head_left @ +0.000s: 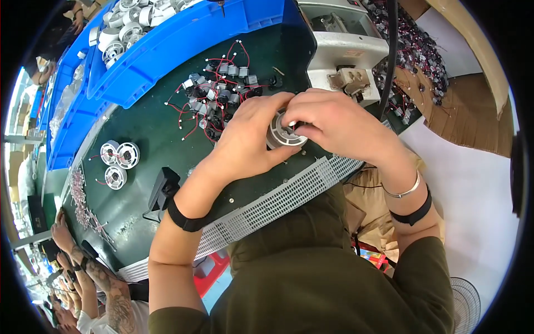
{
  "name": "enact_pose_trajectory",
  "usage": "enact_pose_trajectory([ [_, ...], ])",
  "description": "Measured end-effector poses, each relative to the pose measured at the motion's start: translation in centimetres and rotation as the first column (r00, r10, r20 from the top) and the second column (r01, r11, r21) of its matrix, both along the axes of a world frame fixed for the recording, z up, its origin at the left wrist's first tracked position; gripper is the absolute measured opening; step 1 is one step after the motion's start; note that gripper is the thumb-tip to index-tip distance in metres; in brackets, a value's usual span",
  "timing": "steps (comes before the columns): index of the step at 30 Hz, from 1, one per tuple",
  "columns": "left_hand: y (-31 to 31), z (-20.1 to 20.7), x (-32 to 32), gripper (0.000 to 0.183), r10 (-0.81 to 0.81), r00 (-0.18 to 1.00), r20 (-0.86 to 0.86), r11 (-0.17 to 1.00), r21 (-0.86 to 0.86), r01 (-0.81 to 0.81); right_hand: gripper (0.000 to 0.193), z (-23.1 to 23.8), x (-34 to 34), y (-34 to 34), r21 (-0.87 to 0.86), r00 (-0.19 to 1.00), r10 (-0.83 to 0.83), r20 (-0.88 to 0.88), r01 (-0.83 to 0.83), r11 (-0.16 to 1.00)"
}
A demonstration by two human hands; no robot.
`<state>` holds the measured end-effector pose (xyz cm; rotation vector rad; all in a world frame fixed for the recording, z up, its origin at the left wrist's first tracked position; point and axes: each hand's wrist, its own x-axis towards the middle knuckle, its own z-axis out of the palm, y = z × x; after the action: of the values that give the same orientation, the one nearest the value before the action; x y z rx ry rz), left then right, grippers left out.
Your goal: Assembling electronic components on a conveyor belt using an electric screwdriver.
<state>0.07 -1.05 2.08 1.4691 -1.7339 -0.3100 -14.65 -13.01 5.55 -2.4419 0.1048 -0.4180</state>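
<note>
My left hand (253,133) is wrapped round the rim of a round whitish housing (286,136) with an open, spoked inside, holding it just above the green bench. Over its middle, my right hand (328,119) is closed in a pinch, fingertips reaching into the housing. A small white tip (292,123) shows at those fingers; what it belongs to is hidden. Beyond my left hand lies a heap of small motors (222,92) with red and black wires and white plugs. Further left, three similar round housings (127,156) sit together, with red wires showing.
A blue bin (167,53) full of white housings stands at the back left. A grey-white machine (347,55) is at the back right, beside a cardboard box (467,111) near more wired motors. Thin wired parts (80,200) and a black device (164,189) lie left. Other people's arms (111,289) reach in lower left.
</note>
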Motion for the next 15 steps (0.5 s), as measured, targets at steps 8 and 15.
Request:
enact_pose_trajectory([
  [8, -0.2, -0.1, 0.8, 0.085, -0.027, 0.999, -0.017, 0.998, 0.056, 0.028, 0.023, 1.3, -0.1, -0.4, -0.298, 0.990, 0.062, -0.123, -0.096, 0.950],
  [15, 0.9, -0.8, -0.6, 0.045, 0.021, 0.996, 0.088, 0.964, -0.264, 0.003, 0.069, 4.9, 4.8, -0.3, 0.272, 0.753, -0.372, 0.542, 0.261, 0.926],
])
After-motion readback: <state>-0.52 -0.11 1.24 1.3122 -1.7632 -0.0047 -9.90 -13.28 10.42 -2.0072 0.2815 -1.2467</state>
